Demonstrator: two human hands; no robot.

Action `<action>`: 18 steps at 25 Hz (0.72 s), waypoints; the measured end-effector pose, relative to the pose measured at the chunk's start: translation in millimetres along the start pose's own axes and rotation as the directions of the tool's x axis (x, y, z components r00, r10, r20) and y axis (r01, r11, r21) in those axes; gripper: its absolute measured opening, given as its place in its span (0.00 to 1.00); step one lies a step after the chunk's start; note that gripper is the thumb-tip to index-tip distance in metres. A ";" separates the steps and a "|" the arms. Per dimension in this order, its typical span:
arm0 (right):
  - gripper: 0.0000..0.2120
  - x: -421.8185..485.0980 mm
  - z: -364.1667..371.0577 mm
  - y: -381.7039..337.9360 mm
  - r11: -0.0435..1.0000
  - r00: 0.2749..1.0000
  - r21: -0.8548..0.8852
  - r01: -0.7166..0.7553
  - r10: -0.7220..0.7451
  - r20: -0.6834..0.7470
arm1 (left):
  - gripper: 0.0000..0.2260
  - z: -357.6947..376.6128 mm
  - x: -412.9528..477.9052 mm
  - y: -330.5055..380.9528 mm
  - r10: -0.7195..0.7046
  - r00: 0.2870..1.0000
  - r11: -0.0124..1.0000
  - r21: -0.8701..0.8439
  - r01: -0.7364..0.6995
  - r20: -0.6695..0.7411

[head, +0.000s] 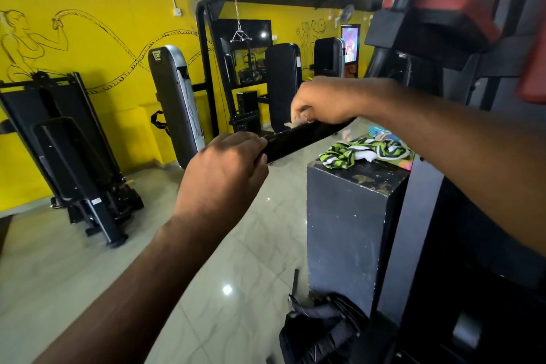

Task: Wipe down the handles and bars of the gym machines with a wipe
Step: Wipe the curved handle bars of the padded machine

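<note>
- Yellow wall (103, 38) with a rope mural; black padded machines (74, 142) stand before it;
- Scuffed black block (345, 216) just right of the bar; a green-and-white striped cloth (354, 151) lies on its top surface;
- Glossy black bar (307, 136) slants between the hands; the left hand (224, 168) has its fingers wrapped round the near end;
- Right hand (322, 100): fingers pinch a crumpled white wipe (298, 121) against the bar's far stretch.

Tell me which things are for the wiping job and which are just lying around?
For the job: the black bar, gripped at its near end by the left hand; the wipe, pinched onto the bar by the right hand.
Just lying about: the striped green cloth on the dark box; the dark bag on the floor.
</note>
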State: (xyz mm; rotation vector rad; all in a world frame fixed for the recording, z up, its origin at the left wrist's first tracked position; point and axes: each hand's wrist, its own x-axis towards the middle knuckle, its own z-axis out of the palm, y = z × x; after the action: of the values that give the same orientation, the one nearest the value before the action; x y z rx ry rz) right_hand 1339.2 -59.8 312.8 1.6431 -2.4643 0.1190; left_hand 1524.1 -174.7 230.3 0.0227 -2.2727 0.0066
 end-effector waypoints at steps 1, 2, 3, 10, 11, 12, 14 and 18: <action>0.09 2.7 -3.2 -1.7 0.999 0.999 0.045 0.018 -0.019 0.027 | 0.09 0.2 0.3 0.7 -0.004 1.000 1.000 0.005 0.004 -0.005; 0.09 5.6 -4.4 -6.6 0.992 0.997 0.111 0.067 -0.070 0.026 | 0.09 0.5 0.7 1.2 -0.006 1.000 1.000 0.008 0.006 -0.011; 0.09 8.4 -4.2 -11.7 0.982 0.993 0.154 0.107 -0.112 0.025 | 0.08 0.6 1.2 1.5 -0.006 1.000 1.000 0.013 0.006 -0.013; 0.07 16.2 -0.5 -14.6 0.957 0.994 0.281 0.069 -0.090 0.063 | 0.07 3.3 7.5 -0.5 0.011 1.000 1.000 0.006 -0.011 0.002; 0.08 16.7 0.8 -16.9 0.943 0.992 0.318 0.095 -0.118 0.054 | 0.07 3.9 8.9 -0.9 0.011 1.000 1.000 0.005 -0.010 -0.001; 0.08 18.4 1.0 -15.6 0.957 0.990 0.278 0.082 -0.109 0.084 | 0.08 4.7 9.6 -0.8 0.009 1.000 1.000 -0.002 -0.009 -0.001; 0.09 21.0 -3.6 -10.4 0.993 0.982 0.115 -0.006 -0.016 0.190 | 0.07 5.3 9.8 -0.2 0.011 1.000 1.000 -0.011 -0.011 0.001; 0.08 17.4 -4.0 0.1 0.997 0.993 0.079 -0.015 0.005 0.118 | 0.07 6.1 11.0 0.3 0.017 1.000 1.000 0.003 -0.017 0.013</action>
State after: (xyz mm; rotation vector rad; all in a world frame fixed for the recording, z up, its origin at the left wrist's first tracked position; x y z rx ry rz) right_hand 1333.0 -74.9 320.1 1.7168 -2.5865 0.1261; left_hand 1512.3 -174.6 234.8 0.0050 -2.2860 0.0187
